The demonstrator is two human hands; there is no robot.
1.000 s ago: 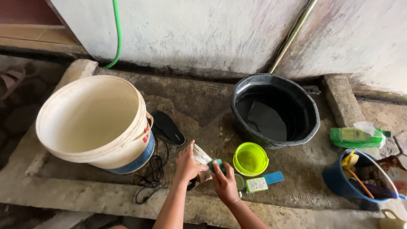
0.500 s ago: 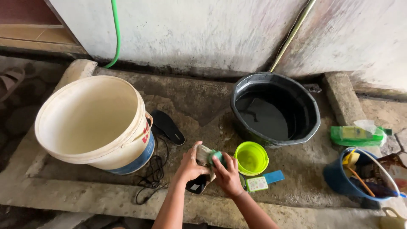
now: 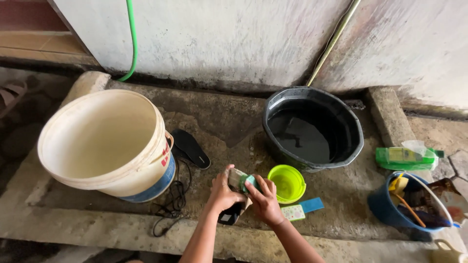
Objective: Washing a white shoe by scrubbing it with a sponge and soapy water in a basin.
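Beside a round lime plastic bowl [image 3: 287, 182], the left hand [image 3: 223, 195] grips a pale shoe [image 3: 236, 179]; the right hand [image 3: 265, 200] presses a green sponge [image 3: 250, 181] on it.

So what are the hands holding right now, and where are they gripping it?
The left hand grips a pale shoe around its side. The right hand presses a green scrubber onto it, fingers over its top.

Soft, even daylight, faint shadows, sharp focus, wide-angle bending at edges.
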